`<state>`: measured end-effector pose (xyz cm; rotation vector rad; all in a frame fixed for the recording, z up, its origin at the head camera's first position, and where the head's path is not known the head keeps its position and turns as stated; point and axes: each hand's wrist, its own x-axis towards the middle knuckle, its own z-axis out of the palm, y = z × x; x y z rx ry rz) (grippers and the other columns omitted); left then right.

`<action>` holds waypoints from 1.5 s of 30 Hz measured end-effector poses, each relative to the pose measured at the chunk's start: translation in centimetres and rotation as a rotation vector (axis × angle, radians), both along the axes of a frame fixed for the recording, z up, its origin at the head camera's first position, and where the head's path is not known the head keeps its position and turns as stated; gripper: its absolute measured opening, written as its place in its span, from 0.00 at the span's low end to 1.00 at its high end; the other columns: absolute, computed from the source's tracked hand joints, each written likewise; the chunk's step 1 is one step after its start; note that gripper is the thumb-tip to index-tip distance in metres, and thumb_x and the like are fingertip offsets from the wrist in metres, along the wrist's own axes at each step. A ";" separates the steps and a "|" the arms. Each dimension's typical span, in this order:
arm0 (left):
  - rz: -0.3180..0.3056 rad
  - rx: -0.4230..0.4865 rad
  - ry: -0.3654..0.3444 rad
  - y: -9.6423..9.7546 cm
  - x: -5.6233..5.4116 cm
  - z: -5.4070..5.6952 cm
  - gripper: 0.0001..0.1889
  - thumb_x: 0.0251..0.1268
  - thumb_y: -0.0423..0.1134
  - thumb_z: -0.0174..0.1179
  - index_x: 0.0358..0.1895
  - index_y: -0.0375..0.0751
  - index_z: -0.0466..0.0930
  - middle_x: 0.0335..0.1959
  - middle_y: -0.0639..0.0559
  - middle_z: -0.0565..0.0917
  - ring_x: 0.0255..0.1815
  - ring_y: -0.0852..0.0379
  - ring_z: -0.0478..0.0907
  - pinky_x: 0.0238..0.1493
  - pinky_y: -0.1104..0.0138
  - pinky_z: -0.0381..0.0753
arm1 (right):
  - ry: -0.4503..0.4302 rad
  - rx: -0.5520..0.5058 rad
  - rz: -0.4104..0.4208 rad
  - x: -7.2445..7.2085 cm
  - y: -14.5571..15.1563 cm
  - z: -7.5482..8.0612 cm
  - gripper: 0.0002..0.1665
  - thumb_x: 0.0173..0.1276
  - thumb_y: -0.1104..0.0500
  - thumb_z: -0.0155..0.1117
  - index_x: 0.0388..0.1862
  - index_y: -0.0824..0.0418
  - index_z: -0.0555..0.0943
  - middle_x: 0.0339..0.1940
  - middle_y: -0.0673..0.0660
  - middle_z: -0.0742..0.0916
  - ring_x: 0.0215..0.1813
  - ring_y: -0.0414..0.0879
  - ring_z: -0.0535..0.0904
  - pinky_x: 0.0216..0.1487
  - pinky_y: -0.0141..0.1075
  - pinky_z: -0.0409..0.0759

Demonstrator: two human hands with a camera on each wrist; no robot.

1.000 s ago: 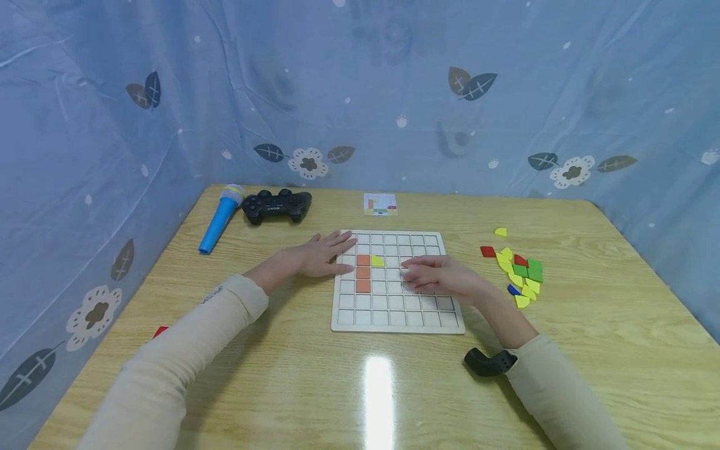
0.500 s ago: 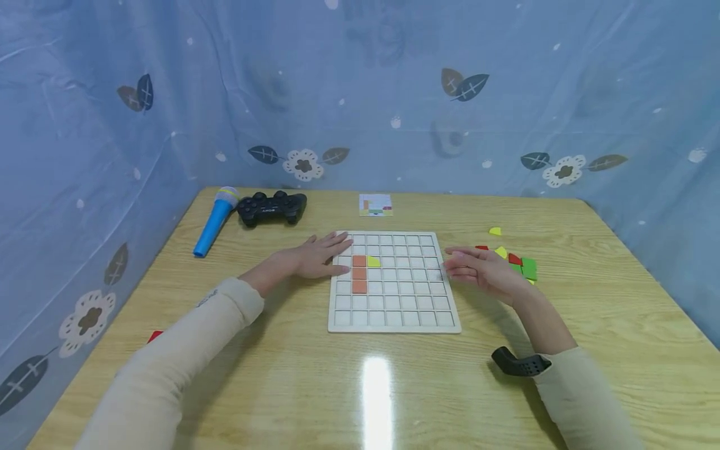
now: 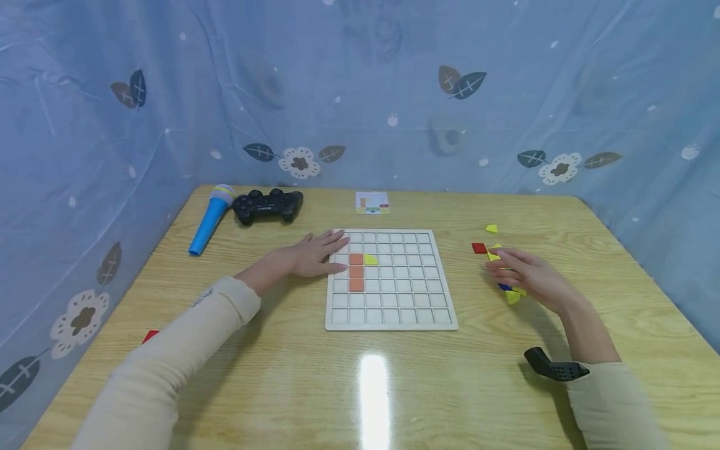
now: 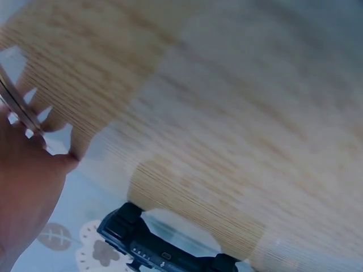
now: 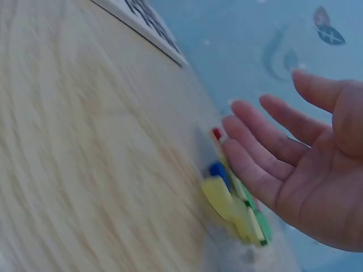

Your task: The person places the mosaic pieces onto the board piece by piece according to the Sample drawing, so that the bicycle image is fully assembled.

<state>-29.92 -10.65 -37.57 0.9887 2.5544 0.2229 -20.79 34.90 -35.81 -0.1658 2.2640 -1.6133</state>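
A white grid board lies mid-table in the head view. Stacked in one of its columns are orange squares, with a yellow quarter-round piece beside the top one. My left hand rests on the board's left edge, fingers spread. Over the pile of coloured pieces at the right hovers my right hand, fingers loosely extended and holding nothing; it hides part of the pile. Yellow pieces, a blue piece and green ones show below it in the right wrist view.
A blue toy microphone and a black game controller lie at the back left. Behind the board is a small pattern card. A red piece and a yellow piece lie apart from the pile. Another red piece is near my left sleeve.
My right hand has moved right, from above the board to over the pile of pieces. The left hand has stayed on the board's edge. The head view has shifted slightly.
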 end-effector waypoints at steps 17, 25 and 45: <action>0.008 0.019 -0.009 0.1 0.3 0.3 0.39 0.73 0.62 0.39 0.77 0.50 0.34 0.77 0.50 0.35 0.76 0.49 0.30 0.70 0.45 0.31 | 0.067 0.141 0.104 2.3 3.5 -0.1 0.33 0.78 0.54 0.46 0.73 0.70 0.53 0.64 0.71 0.71 0.54 0.36 0.77 0.52 0.29 0.75; 0.004 0.017 -0.010 0.2 0.3 0.5 0.39 0.73 0.62 0.40 0.78 0.50 0.35 0.77 0.49 0.35 0.76 0.48 0.30 0.70 0.45 0.31 | 0.163 0.241 0.132 3.3 4.0 -0.4 0.33 0.74 0.57 0.54 0.72 0.68 0.58 0.60 0.68 0.74 0.52 0.31 0.76 0.48 0.32 0.78; -0.002 0.013 -0.009 0.0 0.0 -0.1 0.40 0.73 0.62 0.40 0.77 0.50 0.34 0.77 0.50 0.35 0.76 0.49 0.29 0.69 0.45 0.30 | 0.364 0.353 0.171 3.5 3.0 -1.5 0.31 0.59 0.71 0.67 0.62 0.73 0.71 0.44 0.62 0.82 0.43 0.38 0.78 0.39 0.30 0.80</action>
